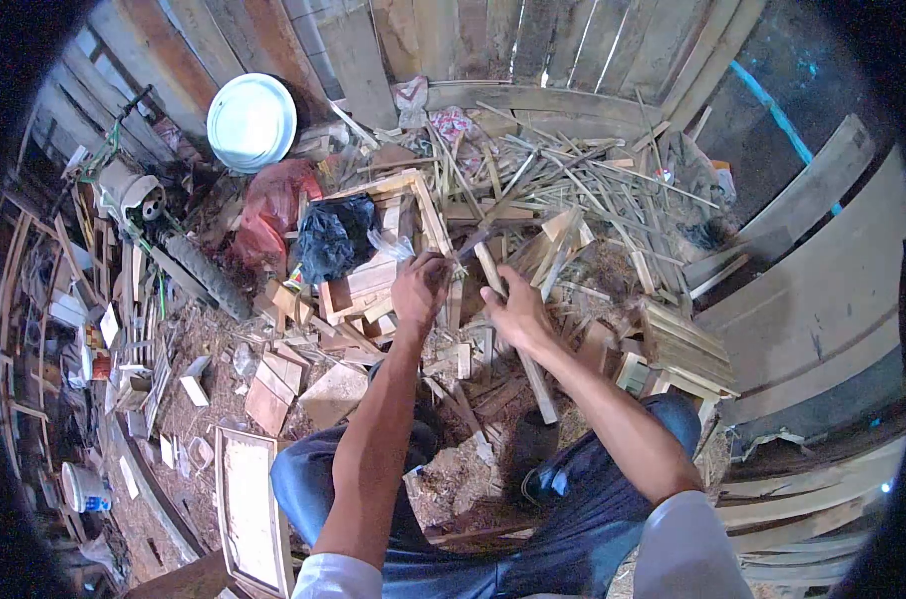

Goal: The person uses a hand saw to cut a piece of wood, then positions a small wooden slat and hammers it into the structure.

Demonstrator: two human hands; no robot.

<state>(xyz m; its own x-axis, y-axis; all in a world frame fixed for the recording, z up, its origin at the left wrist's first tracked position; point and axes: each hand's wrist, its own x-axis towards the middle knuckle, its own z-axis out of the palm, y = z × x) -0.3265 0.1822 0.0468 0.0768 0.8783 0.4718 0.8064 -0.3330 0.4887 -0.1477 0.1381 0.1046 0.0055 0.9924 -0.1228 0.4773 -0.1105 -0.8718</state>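
My right hand (518,311) is closed around a narrow wooden strip (539,389), which slants from its upper end between my hands down toward the floor by my feet. My left hand (420,290) is curled into a fist to the left of the strip. From that fist a dark, flat blade (470,243) points up and right, close to the strip's upper end. The handle is hidden inside my fingers. Just beyond my left hand lies a wooden frame box (431,215) with a black plastic bag (335,238) on it.
Offcuts and thin sticks (573,170) are heaped by the plank wall. A slatted wooden piece (684,349) stands by my right knee, and a framed panel (250,509) by my left. A red bag (273,215), a white basin (251,122) and a motorbike-like machine (164,225) are left.
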